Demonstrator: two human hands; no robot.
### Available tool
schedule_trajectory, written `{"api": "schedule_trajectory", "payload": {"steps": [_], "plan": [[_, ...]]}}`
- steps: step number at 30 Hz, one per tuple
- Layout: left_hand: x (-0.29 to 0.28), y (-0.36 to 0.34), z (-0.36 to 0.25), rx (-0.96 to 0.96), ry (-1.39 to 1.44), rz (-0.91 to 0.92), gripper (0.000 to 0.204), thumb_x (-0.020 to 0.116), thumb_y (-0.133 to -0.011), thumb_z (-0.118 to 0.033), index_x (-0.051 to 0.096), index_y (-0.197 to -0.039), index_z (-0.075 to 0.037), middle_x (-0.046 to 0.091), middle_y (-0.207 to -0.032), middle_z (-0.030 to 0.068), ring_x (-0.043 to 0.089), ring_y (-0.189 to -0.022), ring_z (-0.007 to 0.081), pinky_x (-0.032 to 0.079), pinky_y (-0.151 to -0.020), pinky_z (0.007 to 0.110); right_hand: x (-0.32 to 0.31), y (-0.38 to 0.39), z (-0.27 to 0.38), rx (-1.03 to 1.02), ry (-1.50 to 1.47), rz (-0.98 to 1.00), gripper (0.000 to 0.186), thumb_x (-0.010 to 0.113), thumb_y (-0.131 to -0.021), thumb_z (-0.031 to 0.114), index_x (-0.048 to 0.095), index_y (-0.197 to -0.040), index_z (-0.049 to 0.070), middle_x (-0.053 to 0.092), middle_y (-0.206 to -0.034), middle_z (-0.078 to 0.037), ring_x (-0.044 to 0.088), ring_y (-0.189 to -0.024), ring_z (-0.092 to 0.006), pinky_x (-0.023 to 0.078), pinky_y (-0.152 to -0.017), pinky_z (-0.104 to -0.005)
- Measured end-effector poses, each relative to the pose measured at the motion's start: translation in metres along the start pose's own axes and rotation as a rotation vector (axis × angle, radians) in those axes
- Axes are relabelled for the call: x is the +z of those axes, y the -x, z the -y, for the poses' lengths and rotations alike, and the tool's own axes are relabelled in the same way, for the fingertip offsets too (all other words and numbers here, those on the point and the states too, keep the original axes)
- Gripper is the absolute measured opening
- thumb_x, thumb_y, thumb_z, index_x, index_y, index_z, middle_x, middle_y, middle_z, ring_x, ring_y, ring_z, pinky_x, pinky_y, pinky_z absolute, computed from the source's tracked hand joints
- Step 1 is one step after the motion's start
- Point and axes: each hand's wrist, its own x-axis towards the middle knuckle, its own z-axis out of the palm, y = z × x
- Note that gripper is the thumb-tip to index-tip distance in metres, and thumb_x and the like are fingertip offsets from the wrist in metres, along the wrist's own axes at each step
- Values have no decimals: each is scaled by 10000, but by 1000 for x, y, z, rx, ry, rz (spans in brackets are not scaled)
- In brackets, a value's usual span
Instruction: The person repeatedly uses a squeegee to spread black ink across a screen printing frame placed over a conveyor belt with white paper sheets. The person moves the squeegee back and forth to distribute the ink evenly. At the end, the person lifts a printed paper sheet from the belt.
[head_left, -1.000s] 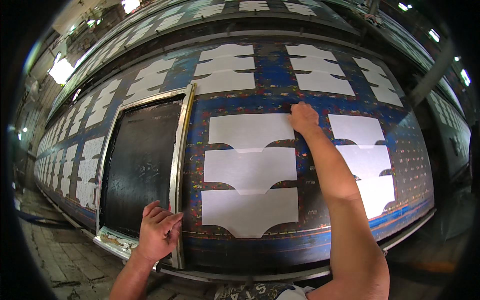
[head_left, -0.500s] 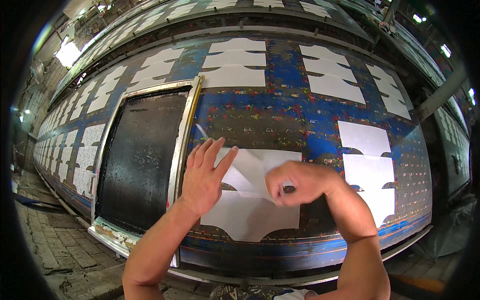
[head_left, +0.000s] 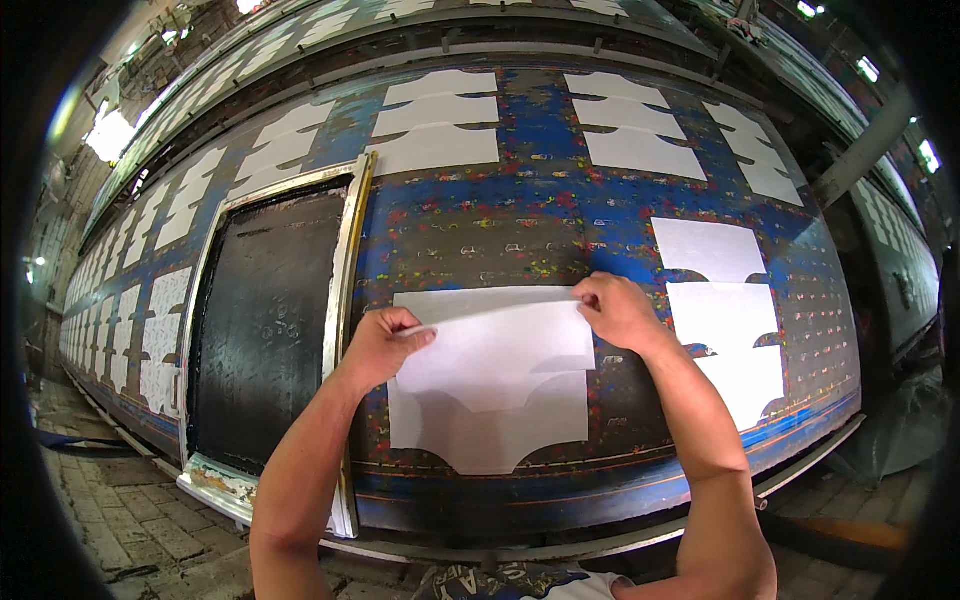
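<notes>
A white cut fabric panel (head_left: 505, 350) is stretched between my two hands above the table. My left hand (head_left: 382, 345) pinches its left edge between thumb and fingers. At its upper right corner my right hand (head_left: 617, 310) grips it with curled fingers. Under the held panel, another white fabric piece (head_left: 420, 425) with curved cut-outs lies flat on the long printing table (head_left: 480, 225), partly covered. The table's surface is dark and blue, speckled with coloured paint. Left of my left hand rests a framed printing screen (head_left: 275, 330) with a black-coated middle.
More white panels (head_left: 720, 305) lie in a column to the right, with others (head_left: 435, 115) across the far side. Patterned panels (head_left: 160, 345) lie beyond the screen. A metal rail (head_left: 600, 543) edges the near side. A pole (head_left: 865, 155) stands at right.
My left hand went from spread fingers to a pinch, moving slightly down. My right hand moved up and right. The fabric, folded and blurred before, is now spread between them. The view shifted slightly.
</notes>
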Motion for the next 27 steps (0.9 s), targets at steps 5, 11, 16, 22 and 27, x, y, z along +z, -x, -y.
{"api": "schedule_trajectory", "payload": {"steps": [5,11,16,22,27], "plan": [[-4,-35,22,55,-385,-269,115,832,-969,-48,827,-1069,8,842,-969,157,812,-872,234,619,-821,367,17,-28,0,112,135,-2,132,778,-958,137,819,-1045,47,780,-1028,-159,776,-998,-379,598,-892,-515],[45,11,-79,639,-838,-366,576,751,-939,2,675,-1506,-62,702,-1490,231,666,-1362,442,515,-1185,520,16,-34,3,151,270,107,124,744,-972,149,806,-1034,62,799,-1099,-191,770,-1066,-432,602,-943,-549],[105,127,-184,1086,-599,389,490,705,-995,-65,667,-1483,-41,693,-1473,208,679,-1334,388,539,-1135,498,20,-40,0,219,135,158,176,741,-972,180,814,-1065,49,815,-1067,-245,784,-1062,-463,608,-946,-562],[72,174,-212,1211,-799,48,357,666,-999,21,749,-1343,-25,758,-1267,194,742,-1130,357,590,-971,456,22,-37,-6,192,232,124,167,744,-931,139,825,-1041,43,821,-1084,-238,791,-1074,-458,608,-967,-560],[45,102,-127,724,-686,-296,390,679,-978,97,783,-1336,-18,797,-1187,176,789,-1043,405,636,-864,434,12,-39,28,166,478,221,267,640,-904,35,842,-1076,7,823,-1115,-260,800,-1067,-469,633,-957,-586]]}}
